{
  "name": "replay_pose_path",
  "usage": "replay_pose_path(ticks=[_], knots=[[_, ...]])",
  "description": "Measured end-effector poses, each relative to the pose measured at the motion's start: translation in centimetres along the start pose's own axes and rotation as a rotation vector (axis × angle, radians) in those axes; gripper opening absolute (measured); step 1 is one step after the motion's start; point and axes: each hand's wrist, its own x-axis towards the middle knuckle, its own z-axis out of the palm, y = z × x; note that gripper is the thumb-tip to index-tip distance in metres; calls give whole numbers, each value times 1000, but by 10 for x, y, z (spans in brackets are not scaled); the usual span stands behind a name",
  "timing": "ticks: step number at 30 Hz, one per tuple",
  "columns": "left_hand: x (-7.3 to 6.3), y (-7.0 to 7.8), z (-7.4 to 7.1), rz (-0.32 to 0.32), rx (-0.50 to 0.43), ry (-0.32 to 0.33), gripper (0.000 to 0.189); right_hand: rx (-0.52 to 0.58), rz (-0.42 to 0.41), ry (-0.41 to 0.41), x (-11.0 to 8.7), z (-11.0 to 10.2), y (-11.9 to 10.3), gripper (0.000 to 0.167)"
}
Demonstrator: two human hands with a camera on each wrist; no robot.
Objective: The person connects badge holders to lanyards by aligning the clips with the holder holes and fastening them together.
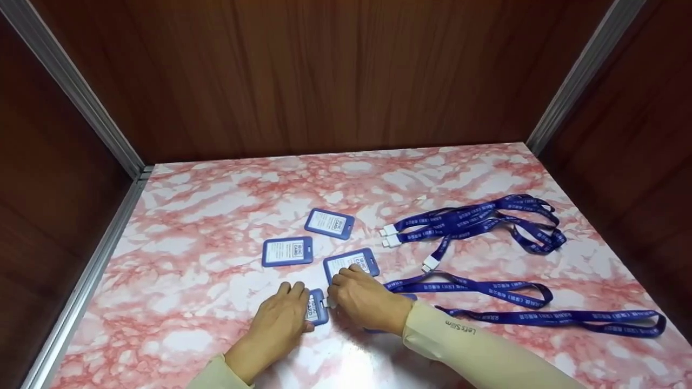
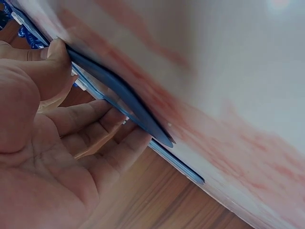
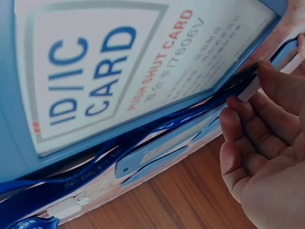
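Observation:
My left hand (image 1: 278,321) grips a blue badge holder (image 1: 320,310) by its sides near the table's front; in the left wrist view, thumb and fingertips pinch the holder (image 2: 114,83) along its edges. At the holder's slotted end, my right hand (image 1: 367,297) pinches the white clip (image 1: 329,302) of a blue lanyard. The right wrist view has this clip (image 3: 249,90) between thumb and fingers. Just beyond the right hand lies another badge holder (image 1: 368,258), partly covered by it. Beneath the right wrist is one more holder (image 1: 409,296), seen large in the right wrist view.
Two badge holders (image 1: 287,252) (image 1: 330,223) lie farther back on the marbled table (image 1: 205,216). Bundled blue lanyards (image 1: 476,219) with white clips spread at right. Nearer, a looped lanyard (image 1: 503,292) and a long one (image 1: 589,317) stretch rightward. Wooden walls (image 1: 346,75) enclose the table.

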Motion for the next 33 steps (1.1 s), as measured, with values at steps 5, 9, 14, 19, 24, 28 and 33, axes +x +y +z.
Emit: replay_pose_path(ticks=[5,9,14,19,24,28,33], knots=[[-2,0,3,4,7,20,61,7,7,-11,0,3,-3,11],[-3,0,4,-5,-6,15,60,24,16,-20,0,4,-5,10],[-1,1,3,-18,2,-6,61,14,14,-8,1,4,-7,10],[2,3,2,-26,22,-42,60,-39,14,17,1,5,-8,9],[2,3,2,-37,27,-57,61,-41,20,17,1,5,-9,10],[2,3,2,-32,22,-57,63,29,46,3,0,4,-8,12],[2,4,-2,-34,12,-73,66,90,72,16,-1,3,-6,13]])
